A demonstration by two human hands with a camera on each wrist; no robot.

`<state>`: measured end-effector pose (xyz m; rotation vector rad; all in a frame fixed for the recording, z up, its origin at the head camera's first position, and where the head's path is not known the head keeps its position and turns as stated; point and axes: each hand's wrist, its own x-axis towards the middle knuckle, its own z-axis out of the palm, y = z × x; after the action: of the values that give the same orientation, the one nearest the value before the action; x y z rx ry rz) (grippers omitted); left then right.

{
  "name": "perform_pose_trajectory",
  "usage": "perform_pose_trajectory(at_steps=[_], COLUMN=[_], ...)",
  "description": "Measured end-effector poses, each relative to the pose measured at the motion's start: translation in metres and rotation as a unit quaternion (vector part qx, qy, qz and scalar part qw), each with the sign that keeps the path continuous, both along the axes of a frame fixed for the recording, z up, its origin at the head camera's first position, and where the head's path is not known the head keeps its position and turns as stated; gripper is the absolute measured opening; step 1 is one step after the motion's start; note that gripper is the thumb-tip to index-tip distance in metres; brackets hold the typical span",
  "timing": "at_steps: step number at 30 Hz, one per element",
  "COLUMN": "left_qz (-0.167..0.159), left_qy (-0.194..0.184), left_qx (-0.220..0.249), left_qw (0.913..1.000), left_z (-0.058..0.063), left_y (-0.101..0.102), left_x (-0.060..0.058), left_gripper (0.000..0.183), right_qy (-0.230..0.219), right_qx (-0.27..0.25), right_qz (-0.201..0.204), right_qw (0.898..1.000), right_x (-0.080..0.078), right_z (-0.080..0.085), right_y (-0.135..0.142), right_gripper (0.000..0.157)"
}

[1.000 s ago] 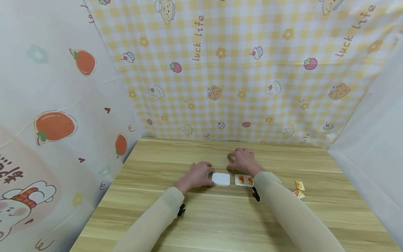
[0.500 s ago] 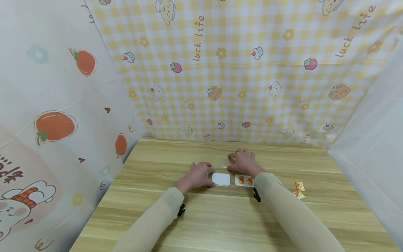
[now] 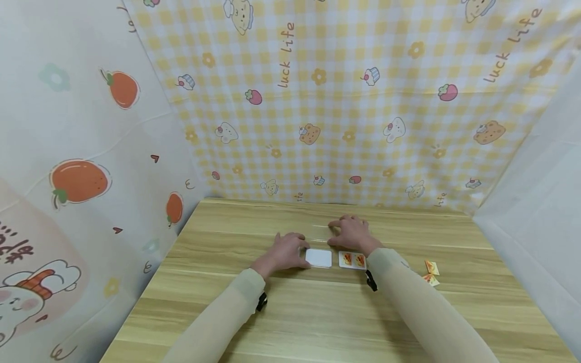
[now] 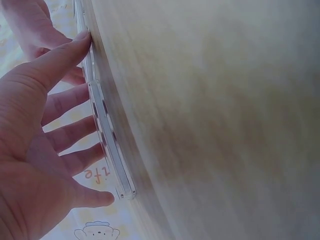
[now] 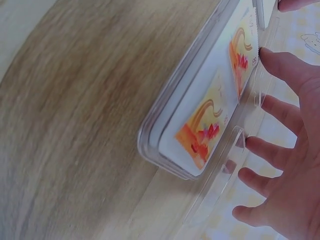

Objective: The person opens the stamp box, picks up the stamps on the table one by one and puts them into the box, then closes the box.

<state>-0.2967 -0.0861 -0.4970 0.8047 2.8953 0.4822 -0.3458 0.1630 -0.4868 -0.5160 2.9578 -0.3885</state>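
Observation:
A flat clear case with a white insert [image 3: 318, 258] lies mid-table. My left hand [image 3: 282, 252] spans its left end, thumb on the near side and fingers on the far side. To its right is a second clear case with a white insert [image 3: 352, 260], bearing two orange stamps [image 5: 202, 132]. Beyond the cases is a clear plastic lid [image 5: 215, 175], hard to make out in the head view. My right hand [image 3: 351, 233] holds that lid by its right end, between thumb and fingers. In the left wrist view, the first case [image 4: 112, 142] shows edge-on.
Two loose orange-and-yellow stamps [image 3: 431, 273] lie to the right of my right forearm. A wood-grain table [image 3: 308, 322] runs back to a yellow checked curtain [image 3: 345, 111]. White printed cloth [image 3: 136, 151] hangs along the left side.
Glints along the clear lid's edges have become visible beside my right fingers, and that hand has shifted very slightly right. My left hand and both cases stay in place.

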Motion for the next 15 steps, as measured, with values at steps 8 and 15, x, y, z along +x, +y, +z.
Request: perform_pose_trajectory(at_steps=[8,15], left_qz=[-0.002,-0.017], left_qy=[0.007,-0.004], left_qx=[-0.003,0.004], left_qw=[1.0000,0.9998], left_z=[-0.001,0.001], left_y=[0.002,-0.004], left_x=[0.000,0.001], left_gripper=[0.057,0.063], right_qy=[-0.004,-0.001], right_qx=[-0.013,-0.039], right_qz=[0.001,0.003], right_qw=[1.000,0.999], right_x=[0.002,0.006], right_z=[0.002,0.011], right_y=[0.003,0.002], right_gripper=[0.066,0.074])
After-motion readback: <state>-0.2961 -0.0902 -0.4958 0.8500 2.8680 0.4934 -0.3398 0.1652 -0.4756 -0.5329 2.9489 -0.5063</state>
